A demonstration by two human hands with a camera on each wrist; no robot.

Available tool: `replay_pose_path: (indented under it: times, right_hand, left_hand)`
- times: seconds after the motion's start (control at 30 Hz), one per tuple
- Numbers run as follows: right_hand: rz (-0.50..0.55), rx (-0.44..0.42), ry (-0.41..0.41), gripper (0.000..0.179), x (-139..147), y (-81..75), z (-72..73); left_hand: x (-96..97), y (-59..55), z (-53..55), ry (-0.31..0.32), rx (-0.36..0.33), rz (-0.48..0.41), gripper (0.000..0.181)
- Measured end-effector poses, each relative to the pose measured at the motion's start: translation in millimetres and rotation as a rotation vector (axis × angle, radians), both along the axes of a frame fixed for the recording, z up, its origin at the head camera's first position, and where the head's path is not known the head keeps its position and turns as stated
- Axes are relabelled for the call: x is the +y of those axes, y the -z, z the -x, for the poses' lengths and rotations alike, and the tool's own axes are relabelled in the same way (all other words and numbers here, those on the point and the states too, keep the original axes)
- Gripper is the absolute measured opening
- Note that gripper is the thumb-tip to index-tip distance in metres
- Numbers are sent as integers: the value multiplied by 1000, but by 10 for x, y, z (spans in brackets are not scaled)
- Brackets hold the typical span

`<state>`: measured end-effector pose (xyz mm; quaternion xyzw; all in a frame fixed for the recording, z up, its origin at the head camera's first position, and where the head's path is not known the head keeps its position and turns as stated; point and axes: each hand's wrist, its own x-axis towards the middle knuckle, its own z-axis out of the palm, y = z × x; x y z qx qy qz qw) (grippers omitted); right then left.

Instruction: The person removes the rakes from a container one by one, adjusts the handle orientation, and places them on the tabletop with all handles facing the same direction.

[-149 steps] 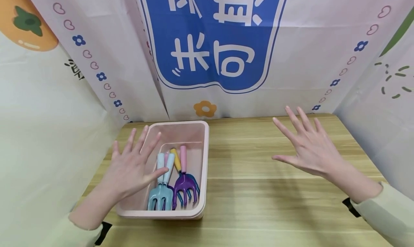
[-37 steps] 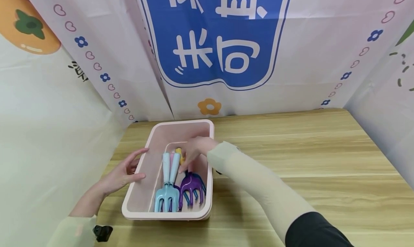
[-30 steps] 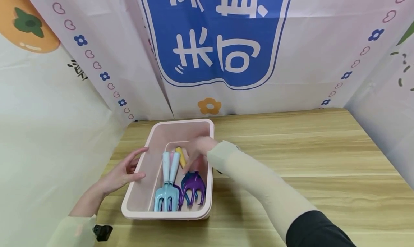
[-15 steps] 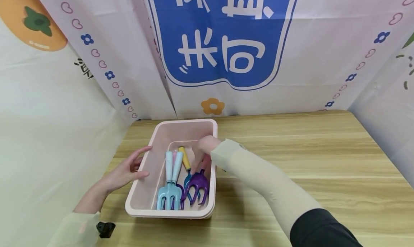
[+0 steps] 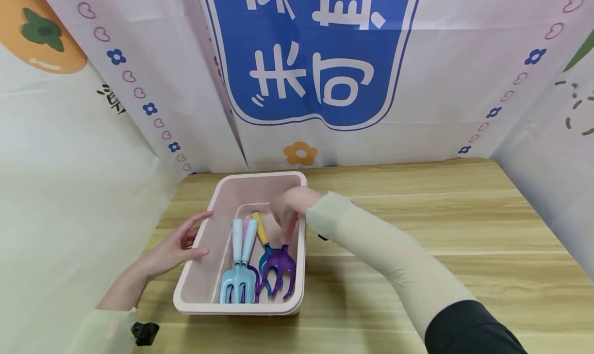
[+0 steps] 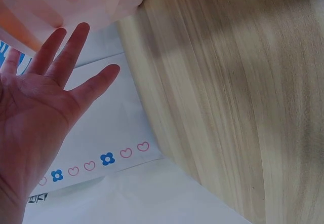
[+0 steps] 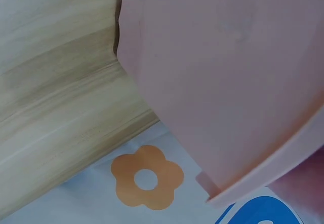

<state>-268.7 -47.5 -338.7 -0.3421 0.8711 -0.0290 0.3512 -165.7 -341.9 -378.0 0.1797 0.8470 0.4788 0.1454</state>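
A pink plastic bin [image 5: 236, 308] on the table holds several small garden hand tools. Reaching in over its right rim, my right hand [image 5: 293, 204] pinches the pink handle of a purple hand rake [image 5: 280, 262]; the hand covers most of that handle. Beside it lies a teal tool with a yellow handle [image 5: 261, 228], partly under the purple tines. Light blue hand forks [image 5: 238, 279] lie to the left, over another purple tool. My left hand [image 5: 174, 246] rests at the bin's left side with fingers extended, and the left wrist view shows the fingertips at the wall.
The wooden table [image 5: 417, 209] extends right of the bin. A printed cloth [image 5: 441, 76] hangs behind it, and pale side panels [image 5: 69, 163] flank the table. In the right wrist view, the bin's outer wall [image 7: 217, 82] fills much of the picture.
From above the bin, both hands came down: the left to its side, the right inside. Lately the right hand has lifted slightly, turning the purple rake and shifting its handle end rightward, off the teal tool.
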Motion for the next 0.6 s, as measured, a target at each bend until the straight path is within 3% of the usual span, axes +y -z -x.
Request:
replay_pose_path:
  times: [0.07,0.27,0.43,0.6]
  right_hand:
    - [0,66,-48,25,11,-6,-11]
    - [69,117,-84,22,66,-74,-8]
    - [162,186,-198,21,117,-209,8]
    - [243,181,-228,18,207,-384,-8]
  left_hand:
    - [-2,0,-2,2,7,5,76]
    - [2,-13,2,1,12,14,76]
    - [2,-17,-5,-6,7,30,76]
    - [6,-10,-4,-26,-23,36,77]
